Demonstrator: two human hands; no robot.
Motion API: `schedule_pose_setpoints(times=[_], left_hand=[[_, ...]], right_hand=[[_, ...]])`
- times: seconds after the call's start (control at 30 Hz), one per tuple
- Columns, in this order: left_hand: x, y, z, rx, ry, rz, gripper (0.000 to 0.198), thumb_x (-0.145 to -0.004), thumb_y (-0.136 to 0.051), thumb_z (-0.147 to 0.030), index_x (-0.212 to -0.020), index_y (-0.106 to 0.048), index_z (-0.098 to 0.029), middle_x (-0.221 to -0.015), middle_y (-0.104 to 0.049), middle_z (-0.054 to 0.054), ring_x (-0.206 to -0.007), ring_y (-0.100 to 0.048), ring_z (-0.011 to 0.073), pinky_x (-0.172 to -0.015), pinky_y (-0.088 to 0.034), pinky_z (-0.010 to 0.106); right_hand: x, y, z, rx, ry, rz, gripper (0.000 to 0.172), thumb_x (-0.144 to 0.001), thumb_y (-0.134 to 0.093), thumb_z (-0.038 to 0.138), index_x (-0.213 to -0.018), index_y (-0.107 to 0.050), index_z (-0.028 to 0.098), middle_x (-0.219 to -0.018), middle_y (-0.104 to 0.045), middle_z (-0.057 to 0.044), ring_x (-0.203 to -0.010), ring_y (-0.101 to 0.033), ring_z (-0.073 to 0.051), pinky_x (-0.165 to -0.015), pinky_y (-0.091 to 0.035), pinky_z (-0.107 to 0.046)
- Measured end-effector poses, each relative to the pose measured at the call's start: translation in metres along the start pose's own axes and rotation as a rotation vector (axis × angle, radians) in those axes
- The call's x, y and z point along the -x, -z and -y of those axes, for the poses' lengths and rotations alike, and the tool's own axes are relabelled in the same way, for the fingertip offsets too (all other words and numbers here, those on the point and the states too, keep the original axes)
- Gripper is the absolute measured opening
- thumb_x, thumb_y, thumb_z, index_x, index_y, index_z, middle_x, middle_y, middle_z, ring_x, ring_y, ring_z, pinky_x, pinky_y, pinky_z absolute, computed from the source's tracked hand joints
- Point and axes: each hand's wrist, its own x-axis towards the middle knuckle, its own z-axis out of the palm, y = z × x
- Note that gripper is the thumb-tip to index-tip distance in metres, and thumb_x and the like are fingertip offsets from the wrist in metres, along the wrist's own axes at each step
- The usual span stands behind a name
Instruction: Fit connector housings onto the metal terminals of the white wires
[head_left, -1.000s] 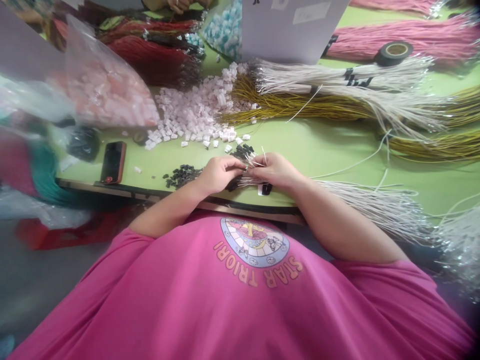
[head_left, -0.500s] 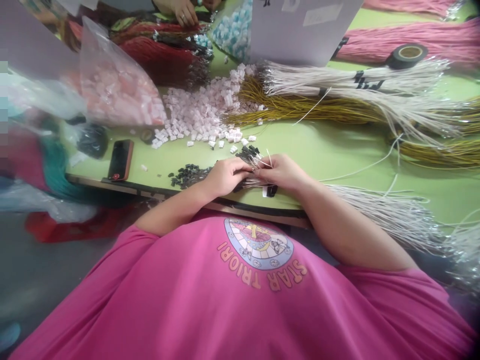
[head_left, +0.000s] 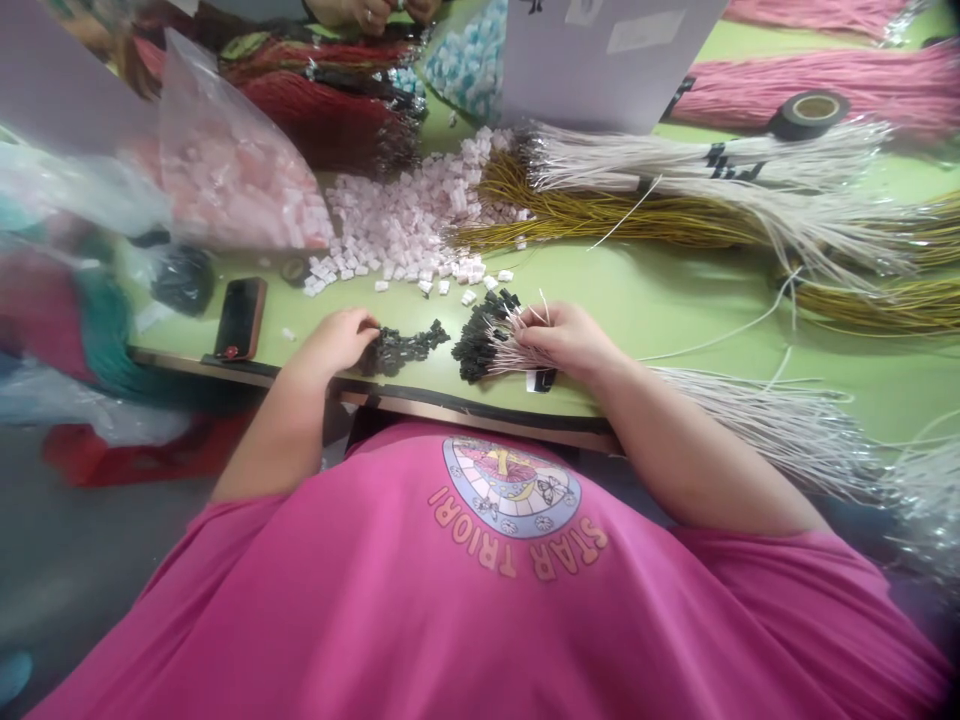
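At the near edge of the green table [head_left: 660, 300], your right hand [head_left: 574, 340] is closed round a bunch of thin pale wires [head_left: 517, 352], and their black tips [head_left: 478, 345] fan out toward nine o'clock. Farther along at nine o'clock, clear of those tips, your left hand [head_left: 337, 340] rests on a loose heap of black connectors [head_left: 405, 348]. Its fingers curl down into the heap, but whether they pinch a piece cannot be told. At nine o'clock of that hand, a phone [head_left: 240, 318] lies by the table edge. At twelve o'clock of your hands spreads a pile of pale pink connectors [head_left: 409, 225], with a clear bag [head_left: 232, 185] of similar pieces at ten o'clock. At one o'clock lie a yellow wire bundle [head_left: 600, 215] and, beyond it, a white wire bundle [head_left: 660, 160]. A black tape roll [head_left: 808, 112] sits at two o'clock.
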Motion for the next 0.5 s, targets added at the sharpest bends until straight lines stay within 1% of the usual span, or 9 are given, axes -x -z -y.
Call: schedule_pose_setpoints(times=[0.1,0.2,0.27,0.33,0.4,0.47,0.5], left_hand=[[-0.002,-0.002,-0.003,0.059,-0.006,-0.022,0.011,-0.077,-0.064,-0.030,-0.081,-0.064,-0.020,-0.080,-0.065,0.004,-0.076,-0.057,0.0203,-0.072,-0.041,0.035],[-0.002,0.001,-0.019,0.097,0.020,-0.095,0.008,-0.079,-0.062,-0.028,-0.082,-0.062,-0.020,-0.075,-0.062,0.002,-0.072,-0.056,0.0185,-0.072,-0.041,0.035],[0.001,0.001,-0.040,0.156,0.002,-0.149,0.009,-0.081,-0.060,-0.027,-0.086,-0.061,-0.020,-0.078,-0.062,0.001,-0.074,-0.056,0.0166,-0.075,-0.043,0.035],[0.006,-0.003,-0.070,0.293,-0.075,-0.144,0.014,-0.081,-0.060,-0.027,-0.093,-0.061,-0.020,-0.086,-0.065,0.001,-0.077,-0.058,0.0153,-0.076,-0.045,0.033],[0.010,-0.011,-0.102,0.465,-0.181,-0.029,0.025,-0.079,-0.062,-0.026,-0.103,-0.060,-0.021,-0.094,-0.067,0.002,-0.078,-0.061,0.0144,-0.075,-0.048,0.031],[0.013,-0.019,-0.129,0.522,-0.256,0.053,0.020,-0.079,-0.061,-0.027,-0.098,-0.064,-0.020,-0.093,-0.068,0.003,-0.079,-0.062,0.0146,-0.076,-0.049,0.031],[0.013,-0.024,-0.139,0.534,-0.280,0.075,0.017,-0.079,-0.061,-0.026,-0.094,-0.065,-0.019,-0.092,-0.069,0.003,-0.079,-0.062,0.0149,-0.077,-0.050,0.031]], right_hand=[[0.003,0.000,0.004,0.061,0.008,0.015,0.004,-0.062,-0.053,0.019,-0.061,-0.055,0.016,-0.051,-0.047,0.004,-0.049,-0.040,-0.008,-0.049,-0.030,-0.024],[0.003,0.000,0.003,0.108,0.031,0.024,0.006,-0.064,-0.054,0.021,-0.061,-0.054,0.016,-0.053,-0.047,0.004,-0.051,-0.041,-0.009,-0.051,-0.031,-0.025],[0.002,0.000,0.001,0.142,0.050,0.022,0.008,-0.065,-0.056,0.024,-0.064,-0.056,0.016,-0.056,-0.050,0.003,-0.054,-0.044,-0.010,-0.053,-0.033,-0.025],[0.001,0.000,-0.001,0.178,0.071,0.027,0.011,-0.066,-0.057,0.026,-0.067,-0.058,0.016,-0.059,-0.053,0.002,-0.056,-0.046,-0.010,-0.055,-0.035,-0.025],[0.001,-0.001,-0.002,0.204,0.089,0.037,0.011,-0.067,-0.057,0.026,-0.069,-0.059,0.016,-0.060,-0.054,0.002,-0.057,-0.048,-0.011,-0.055,-0.036,-0.025],[0.002,-0.001,-0.002,0.210,0.100,0.042,0.011,-0.067,-0.056,0.026,-0.069,-0.059,0.016,-0.060,-0.054,0.002,-0.056,-0.047,-0.011,-0.054,-0.035,-0.024],[0.002,-0.001,-0.002,0.207,0.103,0.044,0.011,-0.068,-0.055,0.026,-0.069,-0.058,0.016,-0.059,-0.053,0.002,-0.056,-0.047,-0.011,-0.054,-0.035,-0.024]])
